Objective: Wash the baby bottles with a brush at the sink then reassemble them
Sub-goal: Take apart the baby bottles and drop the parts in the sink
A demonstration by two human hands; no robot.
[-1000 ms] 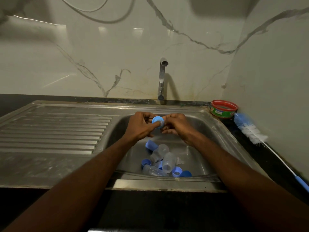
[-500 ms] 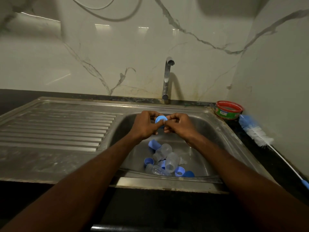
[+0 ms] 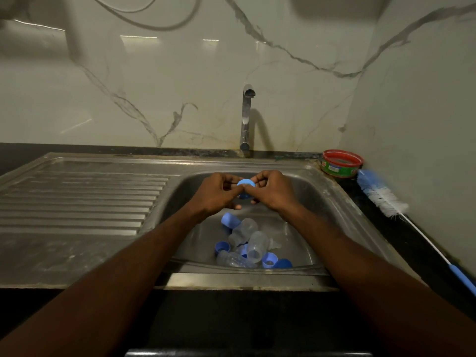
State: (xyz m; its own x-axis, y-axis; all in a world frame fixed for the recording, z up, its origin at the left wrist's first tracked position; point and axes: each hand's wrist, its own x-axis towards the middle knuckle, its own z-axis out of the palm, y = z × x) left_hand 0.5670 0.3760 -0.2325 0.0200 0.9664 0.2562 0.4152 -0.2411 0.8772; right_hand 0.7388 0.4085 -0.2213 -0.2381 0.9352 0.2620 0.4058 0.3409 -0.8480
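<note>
Fingertips of both hands pinch one small blue bottle part (image 3: 246,184), held between them above the sink basin (image 3: 319,202). Left hand (image 3: 216,193) grips its left side, thumb on top; right hand (image 3: 273,190) grips its right side, fingers curled around. Whether it is a cap or a collar: cannot tell, mostly hidden by fingers.

Below the hands, on the basin floor: a heap of clear baby bottles (image 3: 253,244) lying on their sides, mixed with blue rings and caps (image 3: 230,222), touching one another. Tap (image 3: 246,117) stands behind the basin, no water visible. Ribbed drainboard (image 3: 77,197) on the left. On the right counter: red-rimmed tub (image 3: 341,164), and just beside it the bottle brush (image 3: 381,195), lying flat, untouched, handle toward the near edge.
</note>
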